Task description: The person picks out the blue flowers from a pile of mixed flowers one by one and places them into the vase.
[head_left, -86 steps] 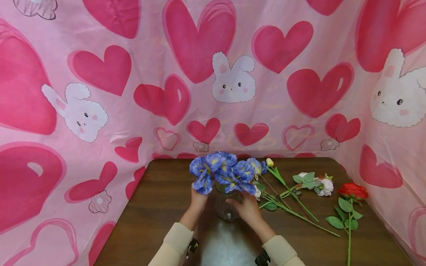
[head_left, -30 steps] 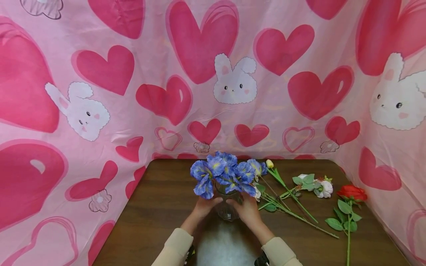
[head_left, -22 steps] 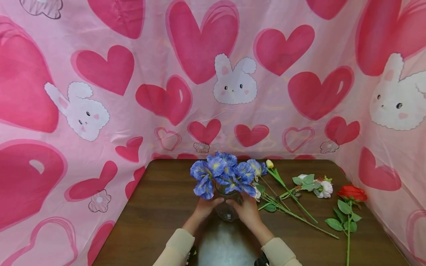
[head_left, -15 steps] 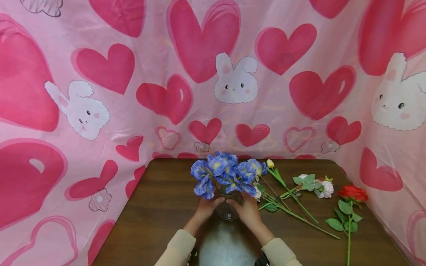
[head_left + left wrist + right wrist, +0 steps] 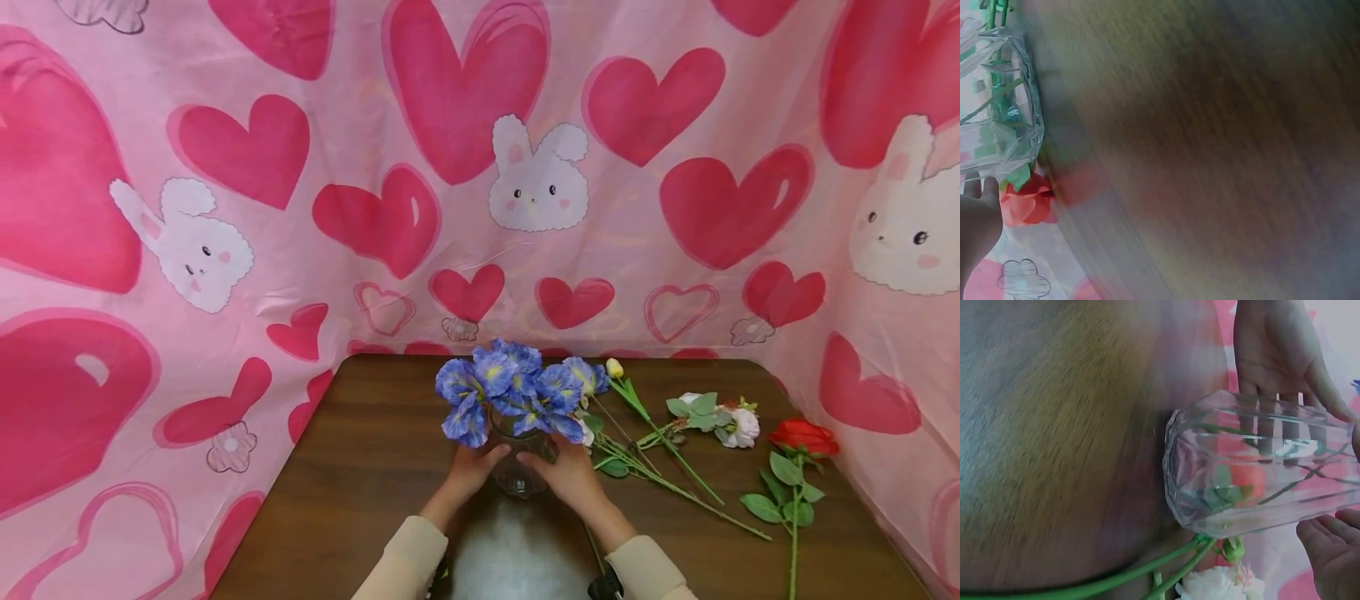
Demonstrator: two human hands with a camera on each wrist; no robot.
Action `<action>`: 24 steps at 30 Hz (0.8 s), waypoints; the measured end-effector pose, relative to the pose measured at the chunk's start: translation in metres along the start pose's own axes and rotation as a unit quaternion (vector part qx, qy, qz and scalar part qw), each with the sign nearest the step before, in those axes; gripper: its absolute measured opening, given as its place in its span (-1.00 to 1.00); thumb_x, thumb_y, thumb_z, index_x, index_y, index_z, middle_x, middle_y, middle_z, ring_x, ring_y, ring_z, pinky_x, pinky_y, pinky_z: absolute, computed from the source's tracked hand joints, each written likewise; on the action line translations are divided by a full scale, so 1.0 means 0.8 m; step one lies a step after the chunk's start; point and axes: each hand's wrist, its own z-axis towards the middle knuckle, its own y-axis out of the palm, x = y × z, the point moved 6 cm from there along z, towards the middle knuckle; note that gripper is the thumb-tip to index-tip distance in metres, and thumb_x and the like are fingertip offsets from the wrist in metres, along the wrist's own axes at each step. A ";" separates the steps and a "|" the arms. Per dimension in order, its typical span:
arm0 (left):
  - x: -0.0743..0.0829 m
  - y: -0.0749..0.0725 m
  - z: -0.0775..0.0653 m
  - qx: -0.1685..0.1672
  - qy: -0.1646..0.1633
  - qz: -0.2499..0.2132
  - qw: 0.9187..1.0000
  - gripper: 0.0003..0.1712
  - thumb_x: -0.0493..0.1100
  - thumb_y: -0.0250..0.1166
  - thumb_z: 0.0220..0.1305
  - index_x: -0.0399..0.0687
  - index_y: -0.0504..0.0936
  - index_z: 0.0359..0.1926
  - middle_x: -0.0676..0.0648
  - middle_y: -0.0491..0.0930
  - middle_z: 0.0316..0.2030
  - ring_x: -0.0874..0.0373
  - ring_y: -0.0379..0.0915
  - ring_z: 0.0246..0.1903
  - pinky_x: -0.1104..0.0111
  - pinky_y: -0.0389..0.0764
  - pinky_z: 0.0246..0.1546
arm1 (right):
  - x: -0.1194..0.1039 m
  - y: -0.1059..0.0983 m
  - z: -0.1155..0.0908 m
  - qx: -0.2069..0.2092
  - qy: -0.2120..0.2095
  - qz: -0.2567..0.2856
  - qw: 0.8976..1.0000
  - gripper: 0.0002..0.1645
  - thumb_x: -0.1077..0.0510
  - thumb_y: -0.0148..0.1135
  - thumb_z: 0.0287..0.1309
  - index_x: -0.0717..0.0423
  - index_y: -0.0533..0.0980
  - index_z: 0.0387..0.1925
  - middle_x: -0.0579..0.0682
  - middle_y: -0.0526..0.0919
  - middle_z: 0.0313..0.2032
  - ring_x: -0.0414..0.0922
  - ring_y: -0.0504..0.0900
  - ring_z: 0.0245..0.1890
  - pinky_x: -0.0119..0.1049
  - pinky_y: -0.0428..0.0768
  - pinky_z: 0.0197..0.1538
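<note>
A clear faceted glass vase [image 5: 519, 481] stands upright on the brown table [image 5: 345, 483]. Several blue-purple irises [image 5: 495, 373] with yellow centres fan out over its mouth. Thin stems show through the glass vase [image 5: 1241, 481] in the right wrist view. My left hand [image 5: 471, 472] holds the vase from the left, its thumb across the front; seen from the right wrist, the fingers of this left hand [image 5: 1275, 359] lie behind the glass. On the other side my right hand [image 5: 567, 477] holds the vase, thumb also at the front. Blossoms hide part of both hands' fingers.
To the right lie a yellow tulip [image 5: 615, 368], pale roses [image 5: 741, 427] with long green stems, and a red rose [image 5: 802, 437] near the right table edge. A pink cloth [image 5: 330, 250] printed with hearts and rabbits hangs around the table's back and sides.
My left hand has come down from beneath the left blossoms, and its thumb now lies on the vase's front. The leftmost irises have shifted slightly. My right hand has stayed at the vase.
</note>
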 end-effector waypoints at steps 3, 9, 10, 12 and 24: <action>0.003 0.000 -0.001 0.005 0.009 0.002 1.000 -0.19 -0.35 0.34 0.20 -0.53 0.14 0.37 -0.41 0.22 0.32 -0.23 0.07 0.33 0.07 0.21 0.28 | 0.002 -0.006 -0.001 0.002 -0.009 0.044 0.999 -0.28 0.09 0.55 -0.08 0.27 0.50 0.13 0.22 0.59 0.06 0.20 0.56 0.06 0.13 0.52 0.05; 0.005 0.001 -0.002 0.000 0.003 -0.003 1.000 -0.23 -0.36 0.32 0.23 -0.53 0.16 0.36 -0.42 0.20 0.32 -0.28 0.10 0.31 0.04 0.19 0.29 | 0.012 -0.034 0.002 0.012 -0.022 0.004 1.000 -0.34 0.08 0.56 -0.10 0.20 0.53 0.06 0.20 0.66 -0.13 0.14 0.65 -0.12 0.11 0.60 -0.12; 0.005 0.001 -0.003 -0.001 -0.001 -0.005 1.000 -0.23 -0.36 0.32 0.23 -0.55 0.15 0.35 -0.44 0.19 0.32 -0.31 0.11 0.30 0.02 0.20 0.28 | 0.015 -0.041 0.003 0.015 -0.011 -0.018 1.000 -0.35 0.05 0.56 -0.09 0.18 0.54 0.05 0.19 0.67 -0.14 0.13 0.65 -0.14 0.09 0.61 -0.16; 0.003 0.001 -0.003 0.000 -0.012 -0.013 1.000 -0.21 -0.36 0.32 0.23 -0.57 0.12 0.35 -0.48 0.18 0.30 -0.34 0.12 0.29 -0.02 0.21 0.27 | 0.024 -0.056 0.006 0.017 0.016 -0.041 0.999 -0.37 0.05 0.53 -0.04 0.19 0.54 0.08 0.19 0.67 -0.12 0.13 0.63 -0.11 0.06 0.60 -0.14; 0.003 0.002 -0.003 -0.003 0.008 -0.051 0.999 -0.15 -0.45 0.30 0.20 -0.59 0.02 0.38 -0.48 0.14 0.32 -0.32 0.05 0.32 -0.01 0.20 0.27 | 0.092 -0.140 0.006 0.018 0.163 -0.118 0.979 -0.40 0.08 0.27 0.27 0.40 0.41 0.20 0.39 0.53 0.07 0.28 0.52 0.05 0.14 0.52 -0.01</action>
